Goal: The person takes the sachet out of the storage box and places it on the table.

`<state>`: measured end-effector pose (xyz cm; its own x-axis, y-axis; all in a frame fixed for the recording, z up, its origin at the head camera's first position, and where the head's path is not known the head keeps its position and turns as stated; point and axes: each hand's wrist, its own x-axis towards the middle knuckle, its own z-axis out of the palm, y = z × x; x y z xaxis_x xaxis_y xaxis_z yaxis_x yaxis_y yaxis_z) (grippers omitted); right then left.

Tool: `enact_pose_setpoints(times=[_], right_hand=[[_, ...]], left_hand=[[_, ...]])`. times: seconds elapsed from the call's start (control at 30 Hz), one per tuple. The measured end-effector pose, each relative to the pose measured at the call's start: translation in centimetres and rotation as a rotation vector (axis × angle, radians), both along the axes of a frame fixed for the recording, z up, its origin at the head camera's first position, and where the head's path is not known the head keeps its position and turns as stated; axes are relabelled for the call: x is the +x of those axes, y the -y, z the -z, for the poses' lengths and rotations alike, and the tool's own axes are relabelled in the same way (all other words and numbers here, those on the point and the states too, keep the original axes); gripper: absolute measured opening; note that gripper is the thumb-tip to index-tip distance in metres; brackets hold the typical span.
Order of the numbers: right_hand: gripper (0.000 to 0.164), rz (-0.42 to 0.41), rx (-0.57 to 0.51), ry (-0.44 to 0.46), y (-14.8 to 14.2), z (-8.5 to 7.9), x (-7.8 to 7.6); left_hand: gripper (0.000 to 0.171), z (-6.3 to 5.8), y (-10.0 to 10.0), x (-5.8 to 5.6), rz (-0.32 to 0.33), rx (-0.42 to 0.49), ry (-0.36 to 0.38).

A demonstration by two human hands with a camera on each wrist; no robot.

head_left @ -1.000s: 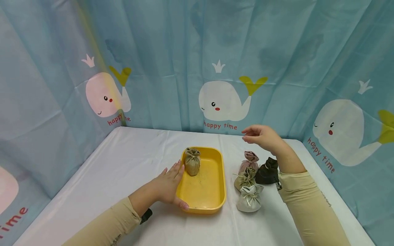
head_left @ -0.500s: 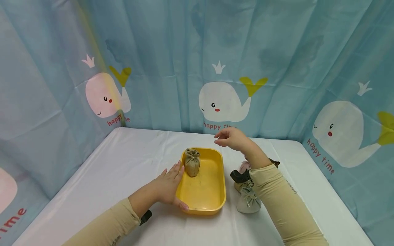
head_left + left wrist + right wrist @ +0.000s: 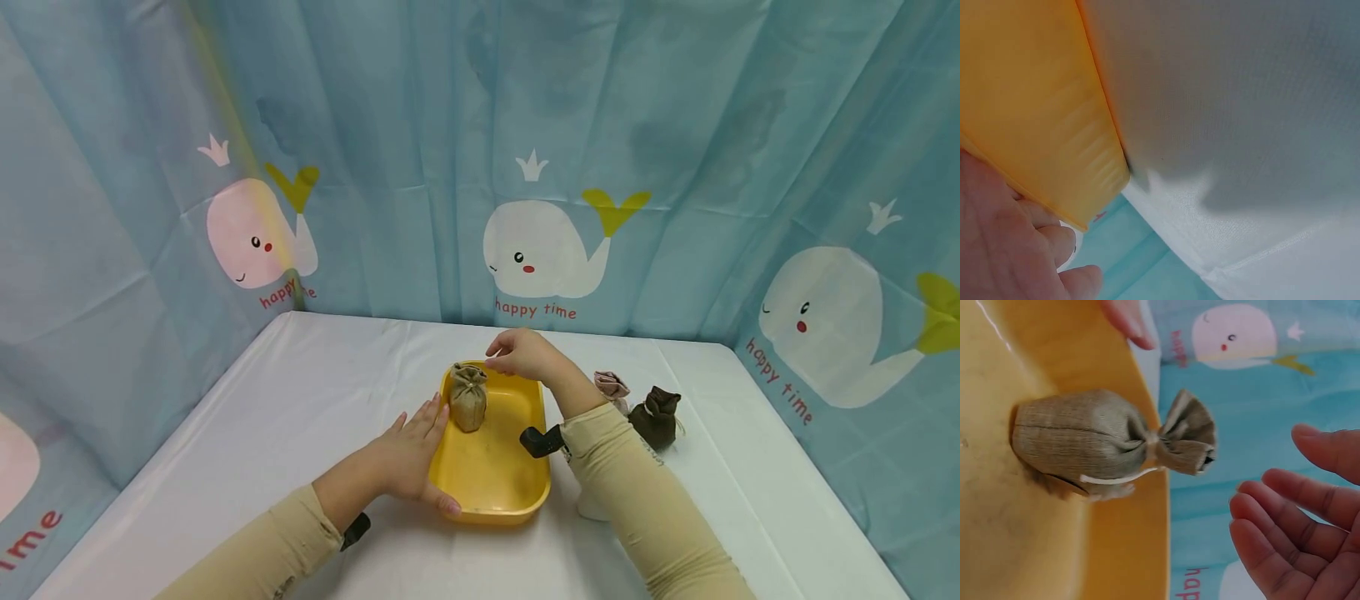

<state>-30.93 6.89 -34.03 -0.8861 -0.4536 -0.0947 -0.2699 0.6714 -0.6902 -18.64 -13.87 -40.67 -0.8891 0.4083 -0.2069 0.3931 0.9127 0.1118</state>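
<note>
A brownish drawstring pouch (image 3: 468,402) stands upright in the far left corner of a yellow tray (image 3: 487,475). In the right wrist view the pouch (image 3: 1079,434) shows its tied neck and a pale cord. My left hand (image 3: 405,450) lies along the tray's left rim with fingers spread and straight. The left wrist view shows its fingers (image 3: 1054,244) at the rim beside the tray's outer wall. My right hand (image 3: 525,354) hovers over the tray's far end, just right of the pouch. Its fingers are loosely bent, apart from the pouch, and hold nothing.
Right of the tray stand a dark brown pouch (image 3: 655,421) and a pink pouch (image 3: 611,385). A white pouch (image 3: 591,506) is mostly hidden behind the right sleeve. A blue whale-print curtain (image 3: 420,208) hangs around the white table (image 3: 315,375).
My right hand has moved left and slightly down, from above the pouches on the right to over the tray's far end. The left hand stays at the tray's rim.
</note>
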Motion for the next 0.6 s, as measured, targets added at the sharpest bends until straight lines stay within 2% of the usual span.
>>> enact_pose_setpoints(times=[0.27,0.6], right_hand=[[0.019,0.074,0.027,0.034,0.3,0.8,-0.5],[0.027,0.052,0.038,0.102,0.8,1.9,-1.4]], left_hand=[[0.142,0.0,0.0,0.0,-0.004,0.007,0.002],[0.141,-0.4,0.0,0.3,0.006,0.01,0.0]])
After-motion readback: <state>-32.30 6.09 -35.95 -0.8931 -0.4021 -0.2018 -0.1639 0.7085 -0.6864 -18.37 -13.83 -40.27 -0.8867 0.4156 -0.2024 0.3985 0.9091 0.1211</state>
